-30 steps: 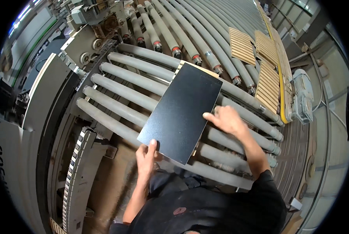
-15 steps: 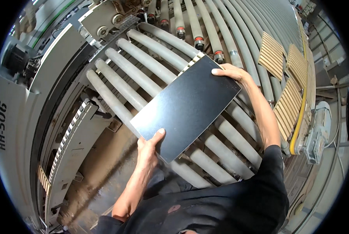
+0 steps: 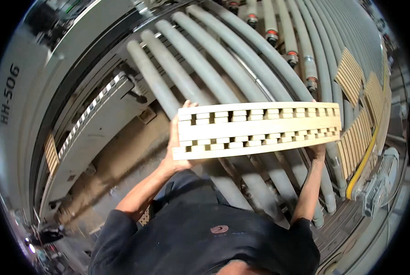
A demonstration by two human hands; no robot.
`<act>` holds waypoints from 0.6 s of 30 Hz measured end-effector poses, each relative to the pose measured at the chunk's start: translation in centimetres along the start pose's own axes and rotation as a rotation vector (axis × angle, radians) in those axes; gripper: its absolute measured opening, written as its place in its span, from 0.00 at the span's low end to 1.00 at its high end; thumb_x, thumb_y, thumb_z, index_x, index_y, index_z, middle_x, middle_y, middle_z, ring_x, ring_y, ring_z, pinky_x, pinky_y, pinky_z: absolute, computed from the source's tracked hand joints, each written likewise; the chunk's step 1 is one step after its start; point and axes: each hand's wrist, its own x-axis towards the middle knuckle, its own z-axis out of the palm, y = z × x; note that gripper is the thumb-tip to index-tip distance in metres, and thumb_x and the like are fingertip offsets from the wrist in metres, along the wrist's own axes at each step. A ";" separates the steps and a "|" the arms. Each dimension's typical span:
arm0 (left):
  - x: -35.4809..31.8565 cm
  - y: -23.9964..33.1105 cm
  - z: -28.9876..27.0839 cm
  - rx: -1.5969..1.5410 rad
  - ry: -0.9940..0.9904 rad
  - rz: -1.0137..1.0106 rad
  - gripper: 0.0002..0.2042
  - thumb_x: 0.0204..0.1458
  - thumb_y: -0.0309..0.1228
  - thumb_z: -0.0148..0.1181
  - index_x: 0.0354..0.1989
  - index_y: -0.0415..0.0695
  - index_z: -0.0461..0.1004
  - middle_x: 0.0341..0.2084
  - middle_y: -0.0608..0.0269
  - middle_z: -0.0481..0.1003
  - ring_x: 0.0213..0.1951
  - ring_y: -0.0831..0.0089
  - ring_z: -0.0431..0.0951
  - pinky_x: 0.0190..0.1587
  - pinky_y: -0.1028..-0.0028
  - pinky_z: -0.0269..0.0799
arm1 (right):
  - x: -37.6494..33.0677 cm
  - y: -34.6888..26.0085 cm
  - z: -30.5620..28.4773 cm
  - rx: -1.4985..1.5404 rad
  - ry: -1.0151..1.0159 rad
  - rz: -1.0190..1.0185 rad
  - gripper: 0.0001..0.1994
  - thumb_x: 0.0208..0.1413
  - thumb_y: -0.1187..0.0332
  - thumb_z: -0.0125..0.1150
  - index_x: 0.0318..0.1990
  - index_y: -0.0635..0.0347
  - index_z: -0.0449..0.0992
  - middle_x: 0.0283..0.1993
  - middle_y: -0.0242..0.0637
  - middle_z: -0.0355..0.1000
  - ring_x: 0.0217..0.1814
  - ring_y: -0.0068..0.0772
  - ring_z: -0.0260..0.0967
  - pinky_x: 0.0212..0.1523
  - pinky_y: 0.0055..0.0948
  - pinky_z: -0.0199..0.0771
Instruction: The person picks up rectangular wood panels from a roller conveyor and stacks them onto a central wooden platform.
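Observation:
A slatted wooden panel [image 3: 260, 128], held edge-up, stretches between my two hands above the rollers. Its pale long edge faces me, with three solid wood layers and two rows of short blocks and gaps between them. My left hand [image 3: 172, 145] grips its left end, with fingertips showing over the far side. At the right end my right hand [image 3: 318, 150] holds the panel from the near side and below. Most of the right fingers are hidden behind the wood. The panel's broad dark face is out of sight.
Grey conveyor rollers [image 3: 205, 64] run beneath the panel. Several slatted wooden pieces [image 3: 355, 140] lie at the right, beside a yellow guard [image 3: 363, 167] and a grey motor [image 3: 382, 173]. A large grey machine [image 3: 24, 87] stands at the left, with a small slatted piece [image 3: 52, 153] by it.
The panel has turned from its flat dark face to its slatted edge, and now lies nearly level across my view. Both hands still hold it, the right one lower. My view has shifted left.

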 end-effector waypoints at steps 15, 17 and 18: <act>-2.8 1.1 2.2 -0.335 0.348 0.066 0.69 0.39 0.48 0.89 0.83 0.32 0.44 0.74 0.39 0.58 0.75 0.46 0.61 0.79 0.54 0.58 | -0.5 -3.2 3.1 -0.164 0.021 0.212 0.38 0.73 0.41 0.53 0.81 0.54 0.59 0.82 0.41 0.60 0.82 0.45 0.59 0.82 0.51 0.58; -5.5 4.0 -0.8 -0.334 0.339 -0.047 0.69 0.40 0.45 0.89 0.84 0.32 0.42 0.73 0.40 0.59 0.74 0.47 0.63 0.79 0.55 0.60 | 1.8 -7.6 2.5 -0.015 0.017 0.304 0.39 0.71 0.41 0.54 0.81 0.55 0.60 0.81 0.41 0.61 0.81 0.45 0.60 0.81 0.51 0.59; -7.2 5.5 -2.5 -0.316 0.343 -0.106 0.69 0.40 0.45 0.89 0.84 0.32 0.42 0.73 0.40 0.59 0.74 0.46 0.63 0.78 0.55 0.60 | 3.1 -9.8 2.1 0.058 0.012 0.335 0.39 0.71 0.41 0.55 0.81 0.56 0.60 0.81 0.41 0.61 0.81 0.45 0.60 0.80 0.50 0.60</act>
